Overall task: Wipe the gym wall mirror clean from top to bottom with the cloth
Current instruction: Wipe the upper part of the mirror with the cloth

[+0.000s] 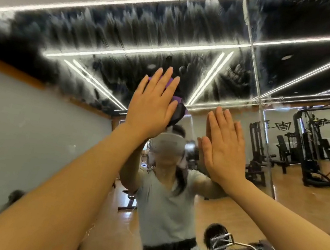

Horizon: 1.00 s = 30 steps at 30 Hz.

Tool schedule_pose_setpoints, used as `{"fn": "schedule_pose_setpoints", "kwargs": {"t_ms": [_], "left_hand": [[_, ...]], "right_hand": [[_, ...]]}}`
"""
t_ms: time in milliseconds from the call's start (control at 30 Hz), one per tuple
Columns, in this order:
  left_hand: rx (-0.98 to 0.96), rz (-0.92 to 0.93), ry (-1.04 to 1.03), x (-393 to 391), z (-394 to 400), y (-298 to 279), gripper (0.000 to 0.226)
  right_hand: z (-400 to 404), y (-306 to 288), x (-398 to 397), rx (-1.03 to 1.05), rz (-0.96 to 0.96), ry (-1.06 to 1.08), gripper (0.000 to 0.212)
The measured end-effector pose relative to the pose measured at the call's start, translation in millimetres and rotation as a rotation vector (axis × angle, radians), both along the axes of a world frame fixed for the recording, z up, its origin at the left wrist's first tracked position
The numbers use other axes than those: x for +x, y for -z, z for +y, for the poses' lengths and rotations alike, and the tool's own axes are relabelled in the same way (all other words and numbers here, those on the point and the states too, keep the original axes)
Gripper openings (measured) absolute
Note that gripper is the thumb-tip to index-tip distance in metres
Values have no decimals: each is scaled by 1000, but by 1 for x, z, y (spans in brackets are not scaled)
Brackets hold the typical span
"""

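Head view puts my left hand (152,104) at the centre of the frame, fingers straight and spread wide, flat palm pressing the purple cloth (170,82) against the mirror (33,128); only slivers of cloth show past the fingertips and beside the thumb. My right hand (223,145) sits just to the right and lower, also flat and wide, holding nothing, palm on the glass as a brace. Out from the hands, a band of streaky grey haze (114,28) runs across the top of the frame, so I judge the upper glass far from clean. The risks as I see them: since nothing pinches the cloth, it could slide out from under the palm on a downward stroke and drop; the bracing palm may leave fresh prints on the glass; and the panel seam (251,52) at upper right could catch the cloth's edge. A metal bar (249,246) at lower right stands close to my forearm.
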State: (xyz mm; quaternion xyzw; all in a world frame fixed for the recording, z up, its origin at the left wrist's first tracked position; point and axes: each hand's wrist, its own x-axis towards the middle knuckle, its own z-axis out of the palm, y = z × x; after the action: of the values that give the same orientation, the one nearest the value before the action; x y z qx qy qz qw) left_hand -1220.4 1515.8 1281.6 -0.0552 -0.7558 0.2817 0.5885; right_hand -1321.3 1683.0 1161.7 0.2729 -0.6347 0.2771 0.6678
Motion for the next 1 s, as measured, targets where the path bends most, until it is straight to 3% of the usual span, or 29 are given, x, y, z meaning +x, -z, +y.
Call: {"fn": "schedule_pose_setpoints", "kwargs": {"t_ms": [233, 633, 767, 1000], "left_hand": [[42, 21, 86, -1, 0, 12, 62], [-38, -30, 45, 10, -18, 85, 61], [-69, -25, -12, 12, -20, 69, 61], [160, 12, -52, 23, -26, -20, 60]], "right_hand": [[-2, 1, -2, 2, -2, 39, 63], [-3, 2, 0, -2, -6, 25, 63], [-2, 1, 1, -1, 3, 24, 63], [-2, 2, 0, 0, 3, 1, 64]]}}
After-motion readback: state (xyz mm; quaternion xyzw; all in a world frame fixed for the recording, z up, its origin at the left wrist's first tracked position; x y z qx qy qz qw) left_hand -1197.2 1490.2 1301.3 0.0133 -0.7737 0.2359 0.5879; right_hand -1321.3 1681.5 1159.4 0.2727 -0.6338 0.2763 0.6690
